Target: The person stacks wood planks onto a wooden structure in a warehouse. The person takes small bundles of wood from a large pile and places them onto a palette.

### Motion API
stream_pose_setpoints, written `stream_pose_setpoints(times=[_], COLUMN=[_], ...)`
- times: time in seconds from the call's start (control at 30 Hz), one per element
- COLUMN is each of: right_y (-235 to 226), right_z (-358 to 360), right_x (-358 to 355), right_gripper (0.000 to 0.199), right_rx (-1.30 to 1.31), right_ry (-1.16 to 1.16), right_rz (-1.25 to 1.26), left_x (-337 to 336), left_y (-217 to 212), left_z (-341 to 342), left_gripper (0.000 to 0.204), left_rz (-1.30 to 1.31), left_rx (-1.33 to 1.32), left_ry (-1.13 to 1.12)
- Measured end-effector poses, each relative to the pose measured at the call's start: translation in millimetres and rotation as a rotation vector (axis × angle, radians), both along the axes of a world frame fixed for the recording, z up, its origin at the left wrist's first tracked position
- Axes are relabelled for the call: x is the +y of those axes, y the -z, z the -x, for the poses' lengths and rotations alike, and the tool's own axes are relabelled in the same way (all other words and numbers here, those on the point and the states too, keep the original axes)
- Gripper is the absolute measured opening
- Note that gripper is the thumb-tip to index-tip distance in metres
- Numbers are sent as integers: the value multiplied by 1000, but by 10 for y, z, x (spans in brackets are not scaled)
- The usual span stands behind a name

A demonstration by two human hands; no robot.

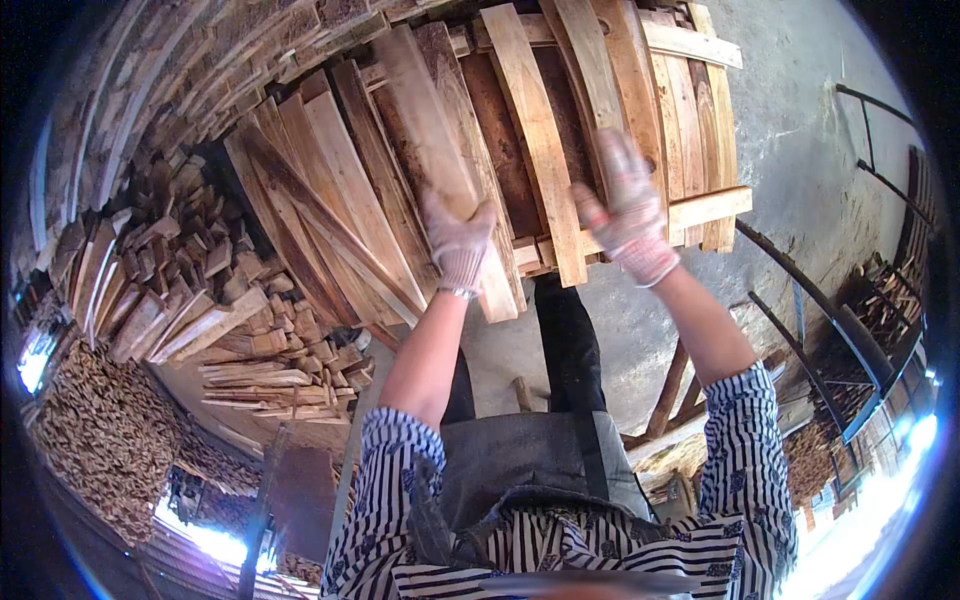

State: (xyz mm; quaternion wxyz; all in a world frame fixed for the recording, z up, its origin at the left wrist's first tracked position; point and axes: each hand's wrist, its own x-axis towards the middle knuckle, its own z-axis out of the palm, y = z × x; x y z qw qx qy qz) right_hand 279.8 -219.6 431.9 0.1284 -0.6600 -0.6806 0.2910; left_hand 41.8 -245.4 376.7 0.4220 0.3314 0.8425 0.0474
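Both hands wear pale knitted gloves and reach up toward a stack of planks that fills the frame from 11 to 1 o'clock. The left hand, just left of centre, is closed around the near end of a long pale plank that runs up toward 11 o'clock; the thumb shows on the right edge, while the fingers wrap behind the wood and are hidden. The right hand, at about 1 o'clock from centre, lies with spread fingers against the upright boards; whether it grasps one or only presses on it cannot be told, since the palm side faces away.

Another narrow plank lies between the two hands, its lower end jutting past the stack. At 9 o'clock lies a heap of short offcuts, blurred and bent by the lens edge. A concrete floor shows at 2 o'clock, with dark metal frames at 3 o'clock, partly cut off by the rim. The striped sleeves and a grey apron fill 6 o'clock; the stack's base is hidden.
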Motion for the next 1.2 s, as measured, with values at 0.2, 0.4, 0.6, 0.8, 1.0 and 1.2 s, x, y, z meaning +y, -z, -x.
stream_pose_setpoints(times=[0.2, 0.4, 0.6, 0.8, 1.0, 1.2], right_y=[724, 689, 456, 854, 997, 252], right_z=[590, 733, 1614, 2093, 2414, 797], right_x=[197, 98, 13, 60, -102, 572], right_gripper=[105, 112, 110, 63, 69, 99], right_rx=[-214, -40, -15, 109, 276, -351], right_ry=[192, 225, 352, 437, 422, 359], right_rz=[431, 452, 461, 211, 387, 130], left_x=[77, -86, 514, 338, 467, 480], left_y=[196, 202, -467, -31, 50, -103], left_z=[724, 1066, 1408, 2137, 1951, 1976], left_gripper=[119, 126, 120, 134, 139, 135], left_rz=[53, -107, 70, 285, 389, 461], left_rx=[672, 502, 376, 281, 315, 324], left_ry=[642, 695, 528, 581, 644, 545])
